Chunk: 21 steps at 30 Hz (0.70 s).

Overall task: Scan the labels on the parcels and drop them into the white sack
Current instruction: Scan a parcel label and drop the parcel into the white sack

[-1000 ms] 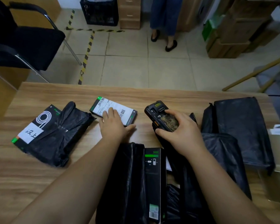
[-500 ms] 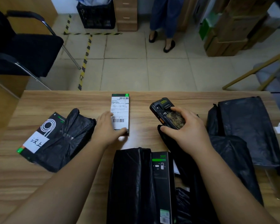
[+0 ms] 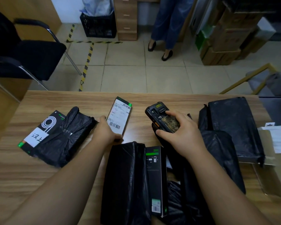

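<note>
— Well, what covers the wooden table (image 3: 39, 176)?
— Black-bagged parcels (image 3: 234, 125) — mostly lower right.
— And mid-frame?
— Left hand (image 3: 106, 133) pinches the labelled parcel (image 3: 119, 117) flat on the table; right hand (image 3: 183, 135) grips the handheld scanner (image 3: 161, 117) beside it.

Black box (image 3: 156, 179), centre: "30000" in green at its far end. Left parcel (image 3: 55, 137): white sticker reading "汉上". Small labelled parcel (image 3: 119, 118): barcodes, its print too small to read.
</note>
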### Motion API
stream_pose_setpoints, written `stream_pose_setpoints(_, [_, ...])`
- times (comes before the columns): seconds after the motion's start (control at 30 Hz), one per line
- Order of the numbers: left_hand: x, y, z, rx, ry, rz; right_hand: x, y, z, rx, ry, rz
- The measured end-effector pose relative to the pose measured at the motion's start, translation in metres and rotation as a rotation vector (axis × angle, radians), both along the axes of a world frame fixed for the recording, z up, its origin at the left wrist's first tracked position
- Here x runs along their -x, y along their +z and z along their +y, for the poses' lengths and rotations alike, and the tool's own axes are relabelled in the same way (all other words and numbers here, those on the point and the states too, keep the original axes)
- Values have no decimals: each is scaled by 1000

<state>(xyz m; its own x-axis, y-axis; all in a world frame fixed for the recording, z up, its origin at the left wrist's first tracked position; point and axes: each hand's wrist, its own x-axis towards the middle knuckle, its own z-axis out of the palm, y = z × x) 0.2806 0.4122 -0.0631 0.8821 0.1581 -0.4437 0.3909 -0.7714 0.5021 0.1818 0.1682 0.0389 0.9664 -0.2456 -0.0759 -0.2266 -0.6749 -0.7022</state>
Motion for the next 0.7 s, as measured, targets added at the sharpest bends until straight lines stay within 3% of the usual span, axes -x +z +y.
stream_pose_setpoints(0.1, [14,16,9,107,12,-2,8,11,2,-8,25,-19])
stream_pose_setpoints(0.2, [25,43,21,335,83,-92,14,30,6,-22,59,-38])
stream_pose_setpoints(0.4, [38,155,32,666,186,-360,20,101,24,-49,165,-157])
stream_pose_setpoints(0.53, [57,221,44,703,176,-579,30,151,39,-46,218,-233])
stream_pose_setpoints(0.7, [74,253,69,682,187,-663,54,187,65,-7,278,-232])
